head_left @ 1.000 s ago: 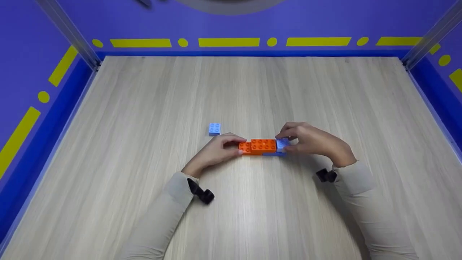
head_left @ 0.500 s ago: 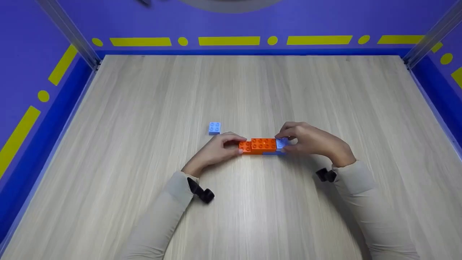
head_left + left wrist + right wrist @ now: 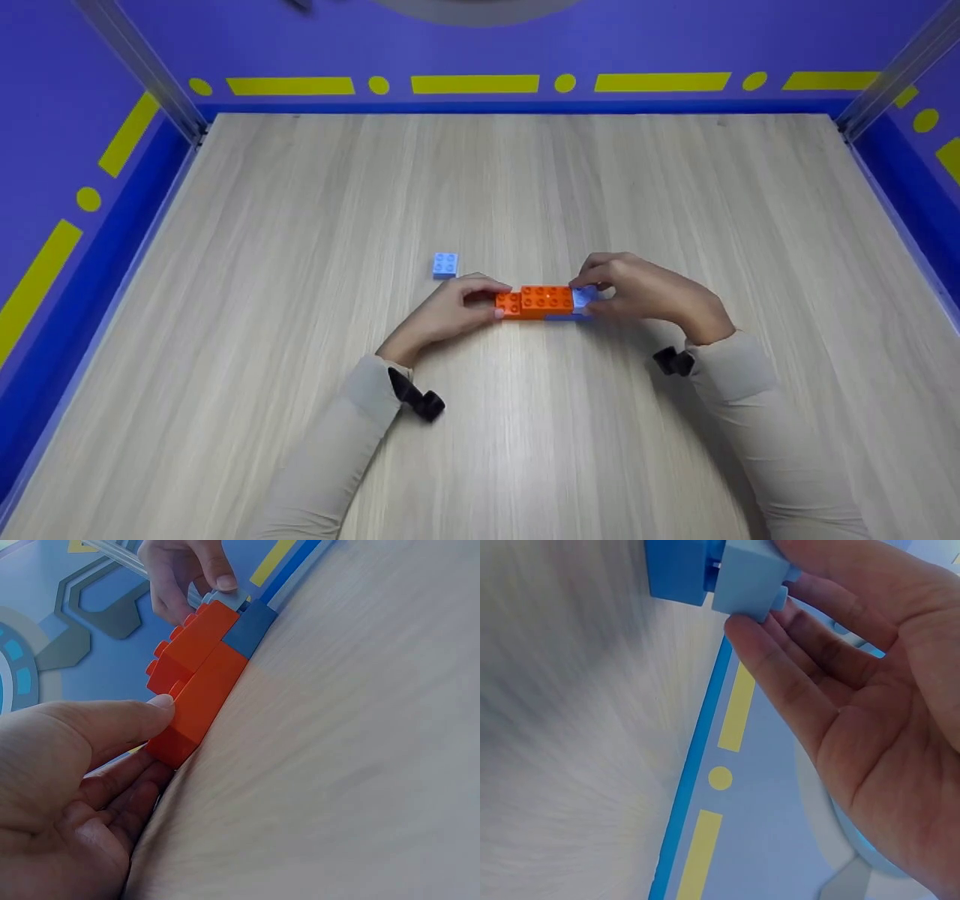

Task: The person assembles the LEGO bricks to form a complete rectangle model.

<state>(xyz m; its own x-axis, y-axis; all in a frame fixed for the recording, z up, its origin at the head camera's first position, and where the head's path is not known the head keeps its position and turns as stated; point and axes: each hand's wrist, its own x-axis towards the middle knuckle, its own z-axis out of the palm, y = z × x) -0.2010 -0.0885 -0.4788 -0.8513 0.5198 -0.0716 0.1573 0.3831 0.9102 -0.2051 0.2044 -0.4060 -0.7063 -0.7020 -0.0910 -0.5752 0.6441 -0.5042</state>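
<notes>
Between the hands in the head view lies a row of joined toy building bricks. My left hand (image 3: 450, 307) pinches the left end of the lower orange brick (image 3: 206, 701), thumb on the near side. Stacked on that brick is an upper orange brick (image 3: 547, 298), which reaches rightward over a dark blue brick (image 3: 676, 570). My right hand (image 3: 646, 291) holds a light blue brick (image 3: 748, 577) by its sides, over the dark blue one and against the upper orange brick's right end. In the right wrist view a narrow gap with dark blue studs shows between the two blue bricks.
Another light blue brick (image 3: 445, 265) with studs up lies behind my left hand. The wood-grain table (image 3: 480, 442) ends at blue walls (image 3: 480, 56) with yellow marks at the back and sides. Black wrist mounts (image 3: 420, 397) stick out from both sleeves.
</notes>
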